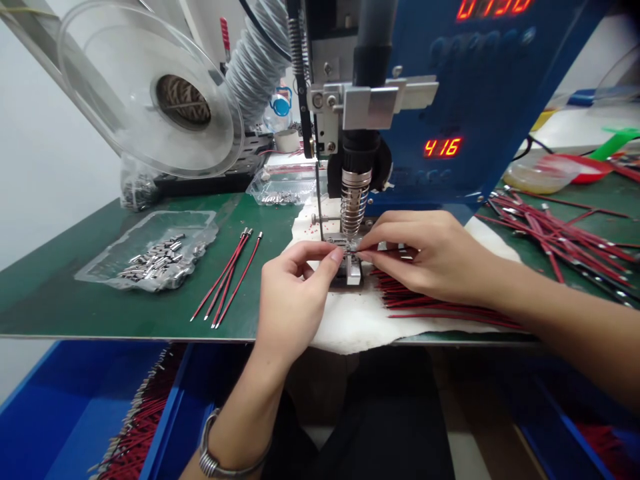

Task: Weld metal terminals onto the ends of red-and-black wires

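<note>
My left hand [300, 283] is pinched closed at the small metal fixture [353, 272] below the spring-wrapped head [355, 200] of the blue machine [450, 87]. What lies between its thumb and index finger is too small to make out. From the other side my right hand [425, 253] reaches in, fingertips pinched on a thin wire that they mostly cover. The fingertips of both hands nearly meet at the fixture. Beneath my right hand, a bunch of red and black wires [425, 308] rests on a white cloth [350, 327].
Left on the green table [125, 313] are a clear tray [200, 220] of metal terminals and several red wires with metal tips [227, 277]. More wires [560, 227] are heaped at right. A clear reel [115, 87] overhangs the left. Below stands a blue bin [65, 393] with wires.
</note>
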Tool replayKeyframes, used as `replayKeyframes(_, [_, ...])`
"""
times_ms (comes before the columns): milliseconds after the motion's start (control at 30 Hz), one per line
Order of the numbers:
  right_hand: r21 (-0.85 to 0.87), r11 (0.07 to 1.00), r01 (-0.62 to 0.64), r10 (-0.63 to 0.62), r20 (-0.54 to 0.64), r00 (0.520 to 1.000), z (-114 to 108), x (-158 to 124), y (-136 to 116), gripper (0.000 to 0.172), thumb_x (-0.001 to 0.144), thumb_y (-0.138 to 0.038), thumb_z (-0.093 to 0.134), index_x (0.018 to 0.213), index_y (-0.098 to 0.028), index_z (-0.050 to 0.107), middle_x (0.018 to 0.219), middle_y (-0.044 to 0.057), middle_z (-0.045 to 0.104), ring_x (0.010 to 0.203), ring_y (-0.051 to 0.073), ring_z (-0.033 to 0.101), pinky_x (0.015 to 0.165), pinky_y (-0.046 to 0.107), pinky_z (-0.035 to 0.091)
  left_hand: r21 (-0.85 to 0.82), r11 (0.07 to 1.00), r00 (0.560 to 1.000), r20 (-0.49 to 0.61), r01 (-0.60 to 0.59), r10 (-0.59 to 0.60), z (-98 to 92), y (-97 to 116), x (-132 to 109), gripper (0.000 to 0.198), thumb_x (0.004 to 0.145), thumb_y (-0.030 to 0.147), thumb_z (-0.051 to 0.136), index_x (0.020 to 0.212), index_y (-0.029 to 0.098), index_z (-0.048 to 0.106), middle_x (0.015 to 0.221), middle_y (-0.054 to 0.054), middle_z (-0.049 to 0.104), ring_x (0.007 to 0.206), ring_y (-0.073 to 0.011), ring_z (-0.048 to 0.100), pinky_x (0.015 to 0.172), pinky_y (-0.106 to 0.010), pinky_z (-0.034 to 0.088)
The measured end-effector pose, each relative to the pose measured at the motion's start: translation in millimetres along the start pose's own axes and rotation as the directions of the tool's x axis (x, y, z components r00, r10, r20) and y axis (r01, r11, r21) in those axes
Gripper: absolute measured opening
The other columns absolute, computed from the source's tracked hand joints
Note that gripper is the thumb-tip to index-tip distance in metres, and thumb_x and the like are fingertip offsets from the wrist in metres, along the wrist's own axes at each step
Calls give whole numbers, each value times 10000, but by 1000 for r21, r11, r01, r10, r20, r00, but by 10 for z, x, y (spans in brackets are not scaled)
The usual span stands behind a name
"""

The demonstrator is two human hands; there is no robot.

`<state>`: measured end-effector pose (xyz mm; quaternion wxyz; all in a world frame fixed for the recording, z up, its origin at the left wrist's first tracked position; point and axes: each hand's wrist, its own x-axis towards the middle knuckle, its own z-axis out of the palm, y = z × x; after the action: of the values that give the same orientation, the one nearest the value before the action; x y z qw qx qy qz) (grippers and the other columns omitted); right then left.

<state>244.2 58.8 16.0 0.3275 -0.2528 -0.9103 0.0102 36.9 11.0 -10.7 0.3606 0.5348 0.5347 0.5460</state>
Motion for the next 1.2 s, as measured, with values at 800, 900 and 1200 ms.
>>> replayKeyframes(800, [8,999,-32,32,26,999,1,-5,45,161,1023,-199,594,987,-198,751,951,73,759,818,200,713,723,318,529,24,1000,1000,-10,-9,9,28,6,-7,163,869,348,816,862,184,821,828,-54,798,687,-162,650,556,-254,425])
replayKeyframes(900, [2,999,-40,40,30,999,1,-2,43,167,1023,-204,589,985,-208,752,956,71,765,826,203,716,722,321,531,19,1000,1000,-10,-4,5,29,7,-11,166,863,351,821,854,185,822,823,-58,796,692,-171,659,552,-257,428])
replayKeyframes(1200, [3,999,-40,39,34,999,3,1,43,169,1021,-205,589,985,-205,755,947,69,766,815,200,713,722,320,534,11,1000,1000,-15,-19,19,21,12,0,148,858,341,826,855,194,814,829,-51,796,685,-167,655,562,-260,436])
